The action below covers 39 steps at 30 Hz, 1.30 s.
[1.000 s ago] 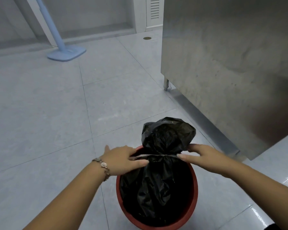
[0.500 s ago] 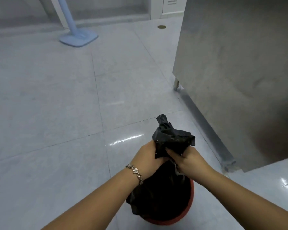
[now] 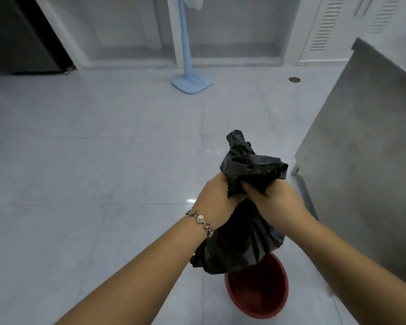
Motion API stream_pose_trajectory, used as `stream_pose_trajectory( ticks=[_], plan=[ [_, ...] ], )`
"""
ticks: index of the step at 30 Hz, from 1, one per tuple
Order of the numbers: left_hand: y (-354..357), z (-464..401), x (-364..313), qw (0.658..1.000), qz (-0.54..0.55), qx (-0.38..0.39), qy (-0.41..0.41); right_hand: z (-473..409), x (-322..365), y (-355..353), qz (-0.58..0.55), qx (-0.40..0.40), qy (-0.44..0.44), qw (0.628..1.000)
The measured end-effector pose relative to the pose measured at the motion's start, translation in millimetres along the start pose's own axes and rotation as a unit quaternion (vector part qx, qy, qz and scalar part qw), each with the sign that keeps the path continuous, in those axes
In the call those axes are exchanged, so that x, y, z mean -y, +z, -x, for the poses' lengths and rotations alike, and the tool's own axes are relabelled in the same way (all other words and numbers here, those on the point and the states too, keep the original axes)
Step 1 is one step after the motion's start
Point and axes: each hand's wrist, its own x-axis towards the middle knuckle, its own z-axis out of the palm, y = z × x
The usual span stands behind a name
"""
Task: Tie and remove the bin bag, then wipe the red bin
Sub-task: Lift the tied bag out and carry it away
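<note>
The grey tiled floor (image 3: 85, 174) takes up most of the view, with a steel cabinet (image 3: 361, 141) close on the right and a blue mop (image 3: 190, 76) standing well back against the far wall. Low in the frame the red bin (image 3: 258, 299) sits on the floor, its inside showing bare red; the black bin bag (image 3: 239, 240) hangs above it, apparently lifted clear of the rim, though the bag's bottom overlaps the near edge and actual clearance cannot be told. Both hands are together at the bag's neck: the left hand (image 3: 215, 198) and the right hand (image 3: 273, 200) each grip the gathered plastic, with the loose top bunched above them. Whether a knot is finished cannot be seen. To do this step well, I would keep the neck squeezed tight while cinching the knot, hold the bag upright over the bin so any drip lands inside, and set it down well away from the cabinet before wiping. A bracelet (image 3: 201, 219) rides the left wrist.
</note>
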Motion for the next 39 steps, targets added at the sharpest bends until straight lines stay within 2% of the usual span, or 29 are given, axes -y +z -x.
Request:
stream_pose_trajectory(
  ticks=[4, 8, 13, 20, 24, 30, 39],
  plan=[
    [-126, 29, -33, 0.996, -0.007, -0.081, -0.030, -6, 136, 0, 0.004, 0.063, -0.075, 0.995],
    [-260, 76, -40, 0.982, -0.040, -0.167, -0.075, -7, 271, 39, 0.007, 0.131, -0.178, 0.975],
    [-411, 173, -22, 0.957, -0.062, -0.246, -0.137, 19, 421, 135, 0.011, 0.231, -0.267, 0.935],
    [-582, 303, 39, 0.901, -0.082, -0.335, -0.263, 77, 601, 276, 0.036, 0.394, -0.333, 0.856],
    [-664, 346, 79, 0.860, -0.114, -0.373, -0.328, 97, 678, 344, 0.010, 0.485, -0.326, 0.811],
    [-796, 380, 170, 0.825, -0.118, -0.398, -0.384, 82, 779, 488, -0.021, 0.547, -0.323, 0.772],
    [-958, 371, 342, 0.805, -0.006, -0.373, -0.462, 7, 891, 725, 0.001, 0.614, -0.270, 0.742]
  ],
)
